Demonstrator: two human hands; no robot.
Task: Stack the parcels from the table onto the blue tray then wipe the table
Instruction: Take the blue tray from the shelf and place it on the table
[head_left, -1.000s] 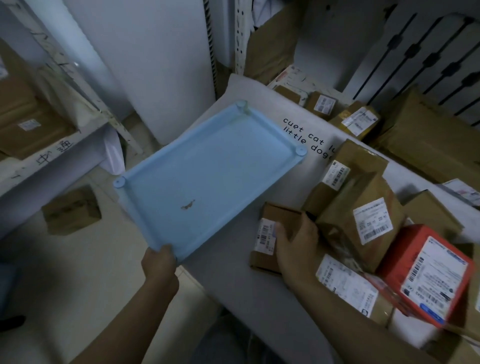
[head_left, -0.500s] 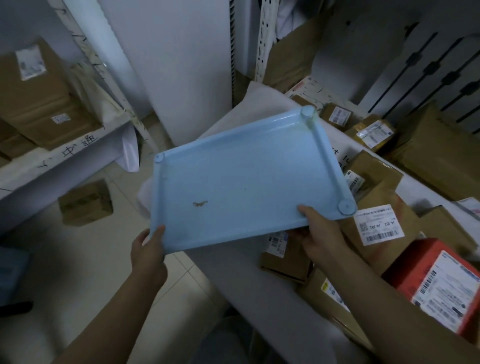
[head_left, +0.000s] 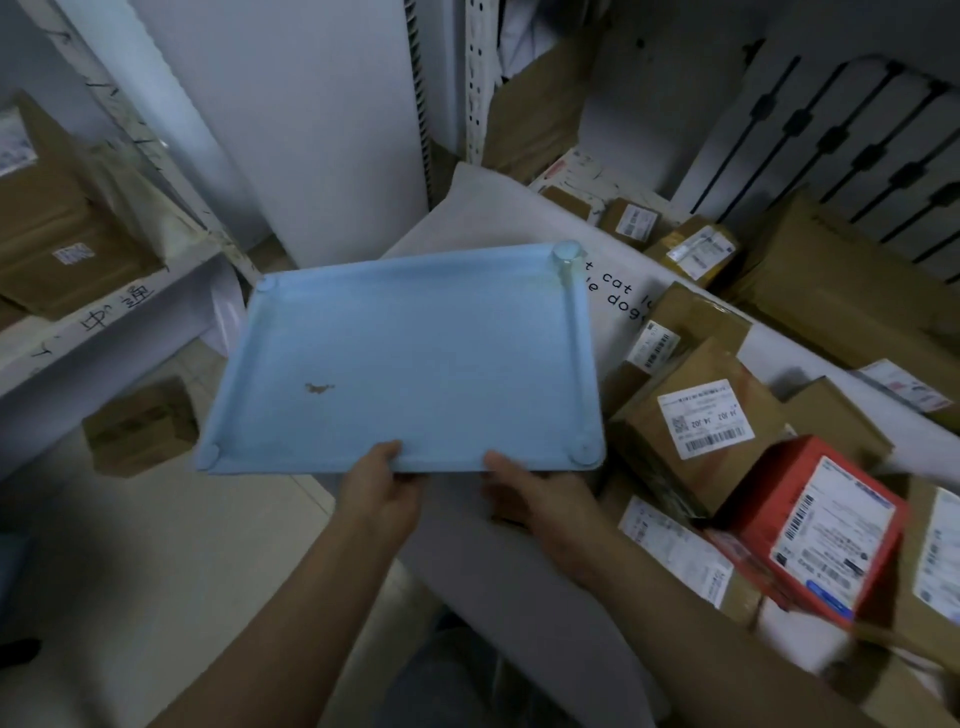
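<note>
Tray: you hold the blue tray (head_left: 415, 358) by its near long edge; it is smooth moulded plastic, rectangular with rounded corners, a raised rim and a round boss at each corner, and a small brown smear sits on its floor towards your left.
Tray position: its right part hangs over the table (head_left: 519, 561), its left part over the tiled floor (head_left: 156, 545); whether its far edge touches the table, you cannot tell.
Left hand: your left hand (head_left: 382, 491) is clamped on the tray's near rim, thumb on top, fingers hidden beneath.
Right hand: your right hand (head_left: 535, 496) grips the same rim just to the right of the left hand, thumb over the edge, forearm reaching in from the lower right.
Table surface: a pale, matte sheet with printed black lettering beside the tray's far right corner.
Parcels: just right of the tray lie brown cardboard parcels, crumpled and taped, among them a large labelled parcel (head_left: 696, 421) tilted on its neighbours, and a glossy red box (head_left: 815, 525) with a white label further right.
Open room: bare table shows under and in front of the tray; right of the tray the parcels crowd together.
Shelf: left of the tray, a white metal shelf (head_left: 104, 322) carries more brown cartons.
</note>
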